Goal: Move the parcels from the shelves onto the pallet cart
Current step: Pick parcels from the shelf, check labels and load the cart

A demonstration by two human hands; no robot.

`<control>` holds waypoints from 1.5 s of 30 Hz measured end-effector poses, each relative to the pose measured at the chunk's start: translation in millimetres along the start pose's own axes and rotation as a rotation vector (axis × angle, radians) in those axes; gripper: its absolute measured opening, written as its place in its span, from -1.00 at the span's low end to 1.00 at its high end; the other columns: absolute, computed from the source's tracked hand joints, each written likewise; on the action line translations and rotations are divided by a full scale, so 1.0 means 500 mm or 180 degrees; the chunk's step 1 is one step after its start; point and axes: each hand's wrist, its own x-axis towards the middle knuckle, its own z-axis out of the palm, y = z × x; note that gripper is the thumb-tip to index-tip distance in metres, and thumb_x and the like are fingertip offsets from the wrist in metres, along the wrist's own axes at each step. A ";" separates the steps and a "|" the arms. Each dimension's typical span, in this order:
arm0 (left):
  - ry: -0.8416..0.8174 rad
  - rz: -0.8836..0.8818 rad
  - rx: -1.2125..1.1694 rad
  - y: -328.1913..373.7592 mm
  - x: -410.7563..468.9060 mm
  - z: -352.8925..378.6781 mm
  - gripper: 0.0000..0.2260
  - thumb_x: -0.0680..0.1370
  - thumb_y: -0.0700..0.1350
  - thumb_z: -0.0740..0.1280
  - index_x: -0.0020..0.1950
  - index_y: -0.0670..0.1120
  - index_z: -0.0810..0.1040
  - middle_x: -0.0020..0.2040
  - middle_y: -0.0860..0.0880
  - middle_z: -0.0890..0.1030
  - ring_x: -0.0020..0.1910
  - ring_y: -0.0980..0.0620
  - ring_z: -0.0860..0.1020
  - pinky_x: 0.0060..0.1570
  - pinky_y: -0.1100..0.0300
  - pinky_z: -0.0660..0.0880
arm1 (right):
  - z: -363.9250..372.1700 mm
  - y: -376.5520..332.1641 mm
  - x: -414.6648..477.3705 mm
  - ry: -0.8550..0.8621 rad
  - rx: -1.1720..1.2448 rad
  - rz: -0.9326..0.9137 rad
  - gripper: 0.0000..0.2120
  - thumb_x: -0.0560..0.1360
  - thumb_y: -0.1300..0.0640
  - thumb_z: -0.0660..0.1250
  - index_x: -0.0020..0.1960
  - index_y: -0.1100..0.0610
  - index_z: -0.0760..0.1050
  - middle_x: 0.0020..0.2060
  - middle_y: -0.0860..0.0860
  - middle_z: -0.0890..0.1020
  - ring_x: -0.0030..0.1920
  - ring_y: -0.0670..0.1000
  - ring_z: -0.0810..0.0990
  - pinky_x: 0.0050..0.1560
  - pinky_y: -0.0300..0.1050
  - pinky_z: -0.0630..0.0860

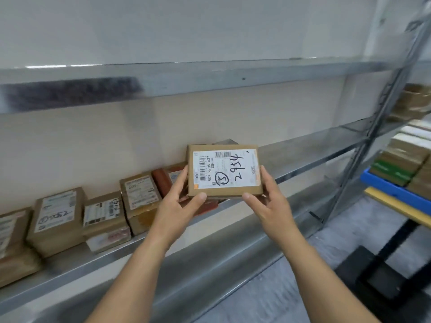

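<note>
Here, left hand [177, 203] & right hand [268, 201] each clasp one side of a flat parcel [225, 171], held level just above the shelf [303, 155], label up, prob. to clear the row of parcels [105, 215] toward the shelf's left end.

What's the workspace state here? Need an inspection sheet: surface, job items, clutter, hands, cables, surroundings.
Surface: metal shelf, one tier of a rack.
Job's things: labelled parcel held up before the shelf; row of parcels on the shelf to the left; stacked parcels on the blue pallet at right.
Clutter: nothing seen.
Hands: left hand and right hand grip the labelled parcel by its sides, thumbs on its near edge.
Cables: nothing seen.
Surroundings: upper shelf, pale wall, grey floor.
</note>
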 end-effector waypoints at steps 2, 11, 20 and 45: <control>-0.0106 0.0049 -0.0050 0.020 0.006 0.066 -0.39 0.51 -0.10 0.38 0.46 0.24 0.20 0.28 0.33 0.42 0.18 0.48 0.40 0.14 0.53 0.32 | -0.065 0.018 -0.003 0.0130 0.0047 -0.0005 -0.31 0.49 0.19 0.39 0.52 -0.04 0.17 0.29 -0.23 0.45 0.28 -0.18 0.46 0.35 -0.02 0.40; -0.0534 0.0262 -0.0214 0.089 0.013 0.380 -0.45 0.51 -0.14 0.38 0.30 0.32 0.21 0.16 0.46 0.36 0.04 0.67 0.32 -0.08 0.69 0.25 | -0.364 0.115 -0.051 0.0636 0.0046 0.0134 -0.34 0.48 0.17 0.41 0.45 -0.22 0.21 0.31 -0.18 0.48 0.27 -0.13 0.48 0.34 0.01 0.41; -0.1364 0.0353 -0.0448 0.152 0.000 0.670 -0.41 0.51 -0.13 0.38 0.45 0.23 0.26 0.25 0.27 0.50 0.17 0.38 0.47 0.06 0.54 0.39 | -0.629 0.183 -0.140 0.1368 -0.0272 0.0337 -0.35 0.48 0.09 0.40 0.41 -0.32 0.19 0.31 -0.25 0.44 0.28 -0.16 0.44 0.34 -0.01 0.41; -0.3125 0.0895 -0.0787 0.386 0.252 1.392 -0.51 0.50 0.04 0.36 0.33 0.37 0.25 0.20 0.28 0.51 0.21 0.24 0.48 0.25 0.11 0.44 | -1.200 0.302 -0.013 0.3411 -0.0731 0.0349 -0.54 0.50 0.18 0.36 0.35 -0.08 0.38 0.23 -0.07 0.54 0.17 -0.15 0.54 -0.01 -0.43 0.48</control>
